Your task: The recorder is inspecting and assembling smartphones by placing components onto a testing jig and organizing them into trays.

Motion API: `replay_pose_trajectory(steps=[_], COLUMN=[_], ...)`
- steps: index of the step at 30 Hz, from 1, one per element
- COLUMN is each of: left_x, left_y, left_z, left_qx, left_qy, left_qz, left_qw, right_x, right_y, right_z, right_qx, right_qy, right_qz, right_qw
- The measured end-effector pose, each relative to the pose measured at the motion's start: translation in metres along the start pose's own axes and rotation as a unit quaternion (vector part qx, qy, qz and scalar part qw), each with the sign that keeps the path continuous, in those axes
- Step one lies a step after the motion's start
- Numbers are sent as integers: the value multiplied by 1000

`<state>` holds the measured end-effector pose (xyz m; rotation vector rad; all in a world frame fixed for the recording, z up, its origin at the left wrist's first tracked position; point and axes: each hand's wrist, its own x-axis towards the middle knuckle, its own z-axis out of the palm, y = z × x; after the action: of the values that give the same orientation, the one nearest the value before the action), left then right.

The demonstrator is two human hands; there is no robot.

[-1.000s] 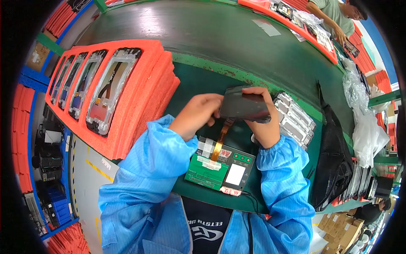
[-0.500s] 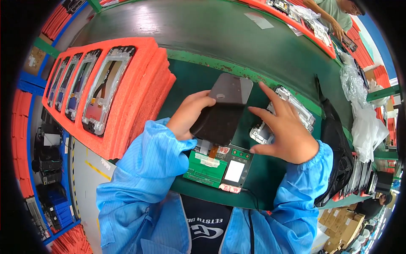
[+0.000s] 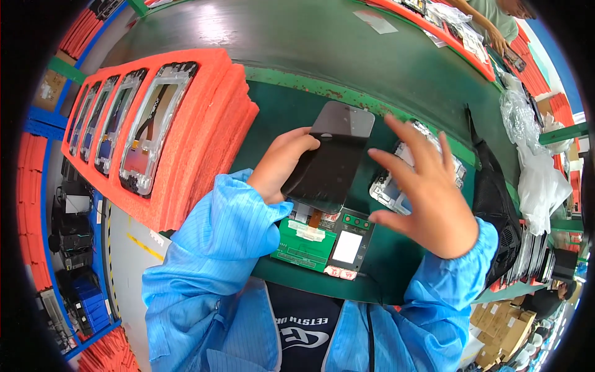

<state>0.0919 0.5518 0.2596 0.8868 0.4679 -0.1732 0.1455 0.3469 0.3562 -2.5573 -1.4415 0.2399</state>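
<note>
1. The dark phone screen panel [image 3: 331,158] is sitting tilted above the green desk [image 3: 273,124], and we are gripping it along its left edge with our left hand [image 3: 282,164].
2. Our left fingers [image 3: 304,139] are clamping on that edge; the fingertips are disappearing behind the panel, so we are not seeing how far they wrap.
3. Our right hand [image 3: 427,198] is hovering just beside the panel's right edge, fingers [image 3: 403,133] spread apart and holding nothing; we cannot tell whether any of them is touching the glass.
4. An orange flex cable [image 3: 316,217] is showing below the panel's lower edge, reaching toward the green test board [image 3: 307,242]; its upper end is hiding behind the panel.
5. The test board is lying on the desk near our body, with a small white display [image 3: 347,247] on its dark right part.
6. A pile of metal frames [image 3: 396,186] is lying behind our right hand, mostly covered by it.
7. To our left, an orange foam tray stack [image 3: 211,136] is holding framed screens [image 3: 152,130] in a row; the far ones are blurring toward the rim.
8. At the upper right, another person's hand [image 3: 496,40] is working, cut off by the picture's edge.
</note>
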Motion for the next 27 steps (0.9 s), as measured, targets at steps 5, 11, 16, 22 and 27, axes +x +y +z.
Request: replay_pose_trajectory(steps=[5,11,16,22,27], left_x=[4,0,-1,-4,-3], left_y=[-7,-2,2,4,3], left_z=[-7,-2,3,8,8], left_qx=[-35,-16,-5,8,5], left_qy=[23,29,12,-20,-5], left_qz=[-8,-14,-4,2,6], left_qw=[999,999,1000,1000,1000], right_x=[-15,-50,-35,-25,-48], right_y=[-12,-27,-22,-22,-2], right_z=[-43,-55,-55,-53,-55], right_qx=[73,349,337,317,292], right_qy=[82,228,241,239,228], right_qz=[-69,-337,-296,-245,-215], right_qw=[992,844,860,884,904])
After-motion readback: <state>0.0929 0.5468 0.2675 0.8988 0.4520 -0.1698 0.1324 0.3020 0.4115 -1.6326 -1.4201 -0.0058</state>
